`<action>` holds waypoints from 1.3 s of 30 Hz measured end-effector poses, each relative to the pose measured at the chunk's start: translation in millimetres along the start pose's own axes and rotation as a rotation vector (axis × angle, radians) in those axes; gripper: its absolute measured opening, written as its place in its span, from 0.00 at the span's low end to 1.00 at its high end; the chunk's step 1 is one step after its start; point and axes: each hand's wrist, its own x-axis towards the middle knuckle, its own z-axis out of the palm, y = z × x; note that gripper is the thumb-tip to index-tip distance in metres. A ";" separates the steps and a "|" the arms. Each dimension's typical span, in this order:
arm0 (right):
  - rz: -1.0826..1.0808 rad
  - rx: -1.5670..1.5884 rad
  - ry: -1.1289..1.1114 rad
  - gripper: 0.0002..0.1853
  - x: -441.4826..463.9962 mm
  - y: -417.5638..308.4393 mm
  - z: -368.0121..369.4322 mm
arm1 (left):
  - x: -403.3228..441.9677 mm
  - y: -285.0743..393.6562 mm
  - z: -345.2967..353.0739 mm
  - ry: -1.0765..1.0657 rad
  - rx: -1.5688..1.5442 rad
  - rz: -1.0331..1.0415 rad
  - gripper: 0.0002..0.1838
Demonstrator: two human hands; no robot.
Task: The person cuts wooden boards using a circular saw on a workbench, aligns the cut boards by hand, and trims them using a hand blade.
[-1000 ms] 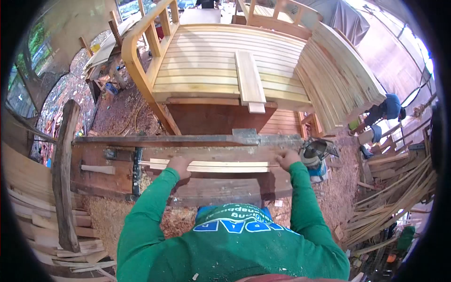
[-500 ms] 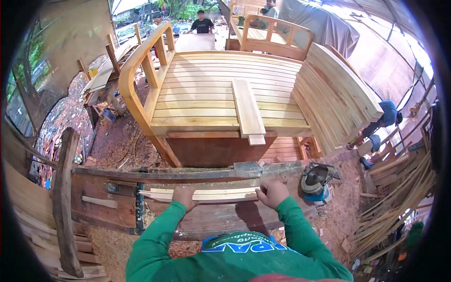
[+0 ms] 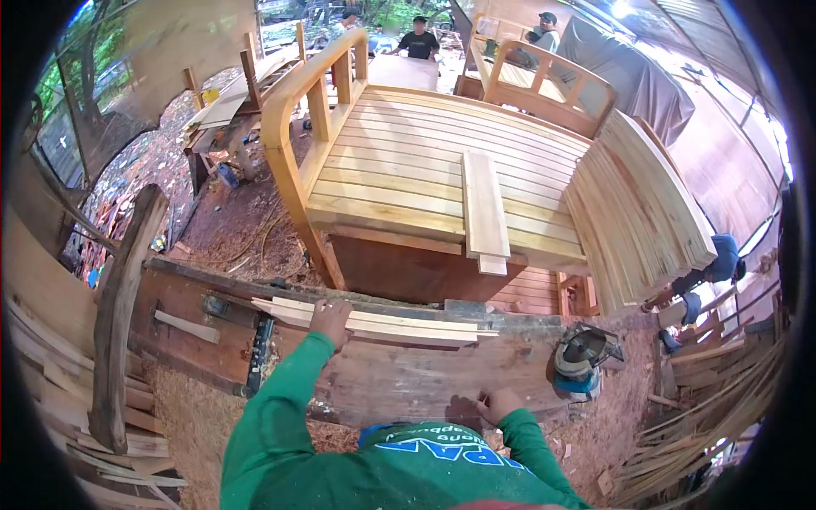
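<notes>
Thin pale wooden strips [image 3: 408, 325] lie side by side along the back of the workbench [image 3: 442, 378]. My left hand [image 3: 331, 321] is closed over them near their left end, fingers wrapped across the top. My right hand [image 3: 501, 406] is off the strips, above the bench's front edge. Its fingers are bent and slightly apart, with nothing visible between them. To its right on the bench sits a power tool [image 3: 578, 361] with a blue part low on its body and a dark guard.
A slatted wooden bed frame [image 3: 391, 183] stands beyond the bench, bearing a loose board [image 3: 484, 204] and a stack of planks [image 3: 637, 212]. An upright rough post [image 3: 123, 323] is at left. Wood offcuts [image 3: 714, 382] pile up at right. Several other people are farther back.
My right hand has left the strips and drawn back toward my body. The strips have shifted toward the bench's far edge, with my left hand still on them. My view has turned left.
</notes>
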 end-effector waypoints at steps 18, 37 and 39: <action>0.439 0.711 -0.450 0.10 -183.7 131.2 143.1 | -206.6 126.2 57.1 -1.245 -0.600 0.000 0.16; 0.135 0.904 -0.900 0.12 -263.7 229.4 153.1 | -420.9 175.7 76.6 -1.254 -1.380 -0.484 0.14; 0.087 0.919 -0.965 0.11 -269.0 240.6 162.7 | -443.5 202.8 60.2 -1.127 -1.496 -0.496 0.12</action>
